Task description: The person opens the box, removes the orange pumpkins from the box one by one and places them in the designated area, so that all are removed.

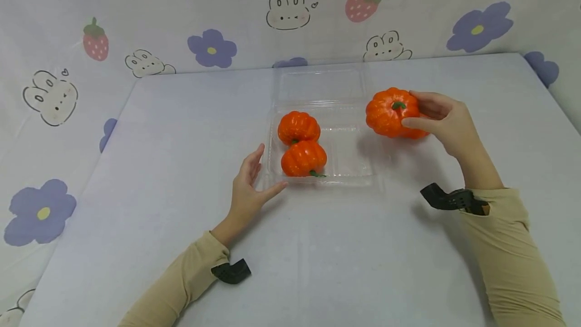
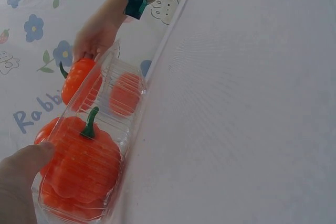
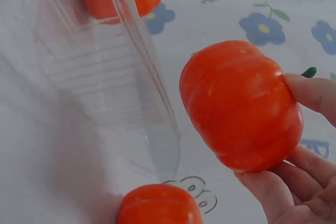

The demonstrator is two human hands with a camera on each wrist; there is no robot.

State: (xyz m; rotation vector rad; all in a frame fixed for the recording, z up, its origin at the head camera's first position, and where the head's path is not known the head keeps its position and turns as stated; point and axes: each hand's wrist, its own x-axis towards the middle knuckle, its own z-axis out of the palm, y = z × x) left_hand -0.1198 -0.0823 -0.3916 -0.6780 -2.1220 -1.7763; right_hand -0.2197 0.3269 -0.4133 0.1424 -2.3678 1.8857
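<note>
Your right hand (image 1: 447,120) holds a pumpkin (image 1: 391,112) just off the right edge of the tray (image 1: 351,165).

Thumb and fingers (image 3: 315,92) curl round that pumpkin (green stem up in the head view), and it sits clear of the tray's right rim, above the table (image 1: 181,130). Your left hand (image 1: 248,185) lies with fingers straight and loosely spread against the tray's left front corner, thumb along the near rim; it grips nothing. Inside the clear tray, two more pumpkins fill the left half, touching each other: the back one (image 1: 298,127) and the front one (image 1: 303,158), whose stem points toward the near rim. The tray's right half is bare plastic. Its clear lid (image 1: 320,85) lies open behind it, flat on the table.
</note>
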